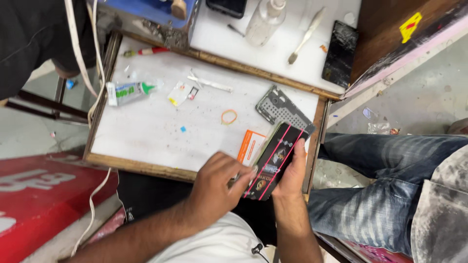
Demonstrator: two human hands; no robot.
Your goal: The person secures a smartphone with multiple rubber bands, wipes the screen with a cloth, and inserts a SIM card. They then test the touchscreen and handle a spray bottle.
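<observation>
Both hands (253, 180) around black packet (274, 159)

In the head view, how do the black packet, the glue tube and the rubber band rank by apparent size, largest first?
1. Black packet, though it is held up nearer the camera.
2. Glue tube.
3. Rubber band.

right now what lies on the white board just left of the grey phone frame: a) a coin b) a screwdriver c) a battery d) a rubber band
d: an orange rubber band lies flat on the white board, just left of the grey phone frame.
</observation>
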